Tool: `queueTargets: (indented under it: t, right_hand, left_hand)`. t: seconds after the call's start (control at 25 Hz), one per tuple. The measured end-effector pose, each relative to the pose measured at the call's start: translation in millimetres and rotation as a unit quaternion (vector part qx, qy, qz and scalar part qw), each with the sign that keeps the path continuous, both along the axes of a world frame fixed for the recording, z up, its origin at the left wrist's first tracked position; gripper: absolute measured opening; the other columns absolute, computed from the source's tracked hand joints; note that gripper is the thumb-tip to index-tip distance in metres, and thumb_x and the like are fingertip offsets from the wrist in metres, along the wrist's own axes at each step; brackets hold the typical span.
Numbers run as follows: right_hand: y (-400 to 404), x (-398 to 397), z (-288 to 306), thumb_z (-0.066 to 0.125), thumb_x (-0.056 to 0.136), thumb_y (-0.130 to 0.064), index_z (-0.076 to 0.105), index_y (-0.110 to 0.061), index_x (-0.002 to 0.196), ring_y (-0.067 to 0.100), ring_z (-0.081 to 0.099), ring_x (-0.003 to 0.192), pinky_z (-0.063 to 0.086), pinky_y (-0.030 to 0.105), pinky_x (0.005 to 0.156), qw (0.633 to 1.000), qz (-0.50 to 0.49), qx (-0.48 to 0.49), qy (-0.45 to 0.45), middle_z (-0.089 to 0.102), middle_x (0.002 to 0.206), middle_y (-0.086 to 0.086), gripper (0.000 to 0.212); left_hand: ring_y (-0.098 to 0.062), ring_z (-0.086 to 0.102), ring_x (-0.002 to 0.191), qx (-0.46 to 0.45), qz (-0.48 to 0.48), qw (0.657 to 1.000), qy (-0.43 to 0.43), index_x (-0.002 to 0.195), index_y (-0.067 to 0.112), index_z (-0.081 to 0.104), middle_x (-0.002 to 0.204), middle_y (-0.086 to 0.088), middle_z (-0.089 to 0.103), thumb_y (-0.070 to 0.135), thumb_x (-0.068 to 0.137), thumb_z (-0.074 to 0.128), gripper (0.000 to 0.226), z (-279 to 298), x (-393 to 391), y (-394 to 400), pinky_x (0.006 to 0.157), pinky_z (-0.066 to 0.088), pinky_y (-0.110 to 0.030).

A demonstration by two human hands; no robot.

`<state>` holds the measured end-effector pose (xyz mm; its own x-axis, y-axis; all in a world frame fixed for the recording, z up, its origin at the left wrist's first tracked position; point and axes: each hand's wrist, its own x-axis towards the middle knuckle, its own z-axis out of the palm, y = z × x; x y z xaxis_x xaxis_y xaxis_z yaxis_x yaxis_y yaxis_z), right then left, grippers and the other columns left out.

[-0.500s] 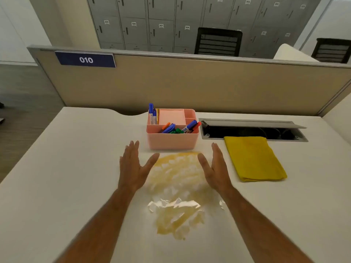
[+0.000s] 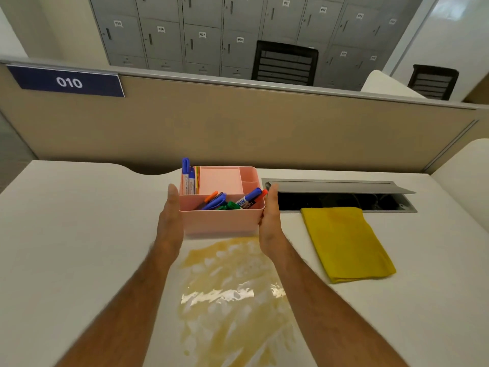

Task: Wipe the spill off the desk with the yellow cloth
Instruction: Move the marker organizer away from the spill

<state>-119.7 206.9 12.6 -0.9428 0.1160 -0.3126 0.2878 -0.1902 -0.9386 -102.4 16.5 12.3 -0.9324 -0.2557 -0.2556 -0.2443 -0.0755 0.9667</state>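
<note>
A yellowish spill [image 2: 232, 300] spreads across the white desk [image 2: 79, 234] between my forearms, glossy in its middle. The folded yellow cloth [image 2: 344, 242] lies flat to the right of it, untouched. A pink organizer [image 2: 222, 221] with markers and a notepad stands at the spill's far edge. My left hand [image 2: 170, 221] presses flat against its left wall. Against its right wall lies my right hand [image 2: 270, 223], so the box is clamped between both palms. I cannot tell whether the box is lifted off the desk.
An open cable hatch [image 2: 338, 200] with a raised grey lid sits in the desk behind the cloth. A beige partition [image 2: 238, 128] labelled 010 closes the far edge. Lockers and black chairs stand beyond it.
Both hands have moved forward from beside the spill to the two sides of the pink organizer and now grip it between them. The camera has moved closer.
</note>
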Motion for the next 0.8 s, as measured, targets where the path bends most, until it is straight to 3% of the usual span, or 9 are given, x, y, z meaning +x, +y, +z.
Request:
queueTargets:
  t: [0.12, 0.28, 0.4, 0.56, 0.8]
  right_hand:
    - [-2, -3, -1, 0.028, 0.067, -0.087, 0.061, -0.032, 0.13, 0.028, 0.07, 0.109, 0.055, 0.048, 0.093, 1.0, 0.0, -0.014, 0.0, 0.074, 0.118, 0.007, 0.09]
    - [-10, -2, 0, 0.035, 0.063, -0.092, 0.066, -0.033, 0.124, 0.033, 0.069, 0.11, 0.051, 0.055, 0.099, 0.999, 0.007, -0.017, 0.028, 0.074, 0.115, 0.009, 0.091]
    - [-24, -2, 7, 0.037, 0.06, -0.096, 0.073, -0.039, 0.11, 0.03, 0.07, 0.106, 0.053, 0.05, 0.095, 0.998, 0.035, -0.037, 0.044, 0.076, 0.112, 0.007, 0.084]
    - [-60, -4, 22, 0.038, 0.062, -0.094, 0.075, -0.041, 0.104, 0.015, 0.074, 0.091, 0.06, 0.032, 0.073, 0.993, 0.066, -0.049, 0.084, 0.078, 0.104, -0.001, 0.077]
    - [-141, 3, 31, 0.035, 0.065, -0.091, 0.072, -0.051, 0.101, 0.012, 0.074, 0.091, 0.058, 0.025, 0.067, 0.986, 0.129, -0.047, 0.094, 0.077, 0.102, -0.009, 0.065]
  left_hand:
    - [-0.022, 0.073, 0.095, 0.033, 0.018, 0.999, 0.024, 0.127, 0.034, 0.062, 0.111, 0.001, 0.074, 0.083, 0.074, 0.026, 0.082, -2, -2, 9, 0.07, 0.056, -0.028]
    - [-0.022, 0.07, 0.099, 0.036, 0.037, 0.998, 0.026, 0.131, 0.031, 0.061, 0.117, -0.002, 0.072, 0.089, 0.073, 0.029, 0.088, 5, -2, 6, 0.073, 0.054, -0.029]
    - [-0.021, 0.07, 0.1, 0.033, 0.045, 0.998, 0.034, 0.131, 0.032, 0.061, 0.116, 0.001, 0.072, 0.084, 0.073, 0.029, 0.084, 15, -4, -9, 0.071, 0.052, -0.029]
    - [-0.022, 0.071, 0.097, 0.011, 0.065, 0.997, 0.036, 0.128, 0.035, 0.063, 0.112, 0.002, 0.073, 0.091, 0.067, 0.028, 0.089, 34, -2, -47, 0.069, 0.054, -0.031]
    - [-0.016, 0.07, 0.087, -0.019, 0.141, 0.99, 0.008, 0.094, 0.048, 0.065, 0.094, 0.014, 0.072, 0.091, 0.07, 0.02, 0.067, 49, 5, -129, 0.061, 0.052, -0.028]
